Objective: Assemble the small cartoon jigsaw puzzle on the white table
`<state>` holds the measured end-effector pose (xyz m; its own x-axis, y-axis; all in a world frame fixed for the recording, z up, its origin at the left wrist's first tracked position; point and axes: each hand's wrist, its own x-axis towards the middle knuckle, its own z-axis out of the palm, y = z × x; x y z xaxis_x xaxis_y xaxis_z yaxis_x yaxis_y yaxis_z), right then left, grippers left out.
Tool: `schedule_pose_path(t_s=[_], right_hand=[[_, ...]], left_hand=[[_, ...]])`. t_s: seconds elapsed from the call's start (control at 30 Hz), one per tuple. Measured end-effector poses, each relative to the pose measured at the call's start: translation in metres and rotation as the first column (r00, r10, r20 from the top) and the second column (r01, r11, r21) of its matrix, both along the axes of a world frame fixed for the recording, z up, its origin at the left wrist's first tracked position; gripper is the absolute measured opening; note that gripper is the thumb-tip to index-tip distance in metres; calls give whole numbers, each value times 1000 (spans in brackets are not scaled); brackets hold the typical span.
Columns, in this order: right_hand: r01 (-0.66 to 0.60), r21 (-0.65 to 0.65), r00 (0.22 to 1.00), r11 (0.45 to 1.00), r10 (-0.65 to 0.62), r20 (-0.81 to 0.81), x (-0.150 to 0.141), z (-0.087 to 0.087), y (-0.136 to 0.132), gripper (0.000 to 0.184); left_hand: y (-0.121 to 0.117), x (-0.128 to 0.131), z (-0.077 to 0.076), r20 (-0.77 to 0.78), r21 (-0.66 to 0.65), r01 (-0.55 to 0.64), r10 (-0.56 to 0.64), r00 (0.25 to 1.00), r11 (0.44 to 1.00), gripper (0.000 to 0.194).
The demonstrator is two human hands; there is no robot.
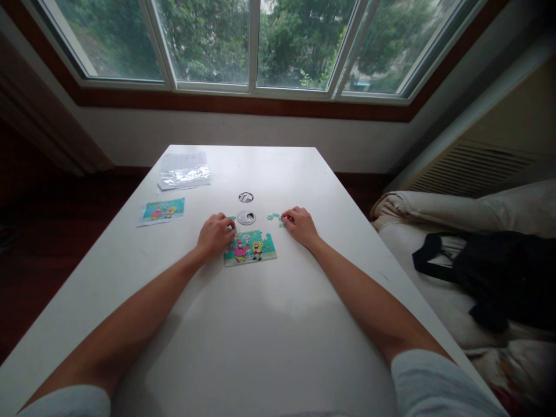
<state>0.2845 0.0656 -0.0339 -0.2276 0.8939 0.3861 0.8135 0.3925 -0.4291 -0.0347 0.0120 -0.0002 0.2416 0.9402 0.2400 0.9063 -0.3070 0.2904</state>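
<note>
A partly assembled jigsaw puzzle (252, 250) with colourful cartoon figures lies flat on the white table. Its upper edge is uneven, with gaps along the top and upper left. At that upper left corner is my left hand (215, 236), fingers curled and pinched on a small pale puzzle piece, mostly covered by the fingertips. To the right of the puzzle, my right hand (299, 225) has its fingertips closed together on a puzzle piece beside several loose teal puzzle pieces (274, 217). Another teal bit shows just beyond my left fingers.
Two round black-and-white designs, one nearer (246, 217) and one farther (245, 197), appear beyond the puzzle. A reference picture (163, 210) and a clear plastic packet (185, 172) lie on the left of the table (243, 336). A sofa with dark cloth (499, 272) stands at right.
</note>
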Motion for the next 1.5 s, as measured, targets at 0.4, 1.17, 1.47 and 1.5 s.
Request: schedule_pose_path(t_s=[0.4, 1.17, 1.47, 1.5], right_hand=[[-32, 62, 996, 998, 36, -77, -11, 9, -9, 12], [-534, 61, 764, 843, 512, -393, -58, 30, -59, 11], [-439, -25, 824, 898, 391, -410, -55, 25, -51, 13], [-392, -22, 839, 920, 348, -419, -52, 23, -47, 14]], left_hand=[[-4, 7, 4, 258, -39, 46, -34, 965, 998, 7], [-29, 43, 6, 651, -79, 231, -126, 749, 970, 20], [-31, 42, 7, 556, -83, 179, -104, 825, 980, 18], [-32, 42, 8, 516, -82, 178, -111, 849, 981, 18]])
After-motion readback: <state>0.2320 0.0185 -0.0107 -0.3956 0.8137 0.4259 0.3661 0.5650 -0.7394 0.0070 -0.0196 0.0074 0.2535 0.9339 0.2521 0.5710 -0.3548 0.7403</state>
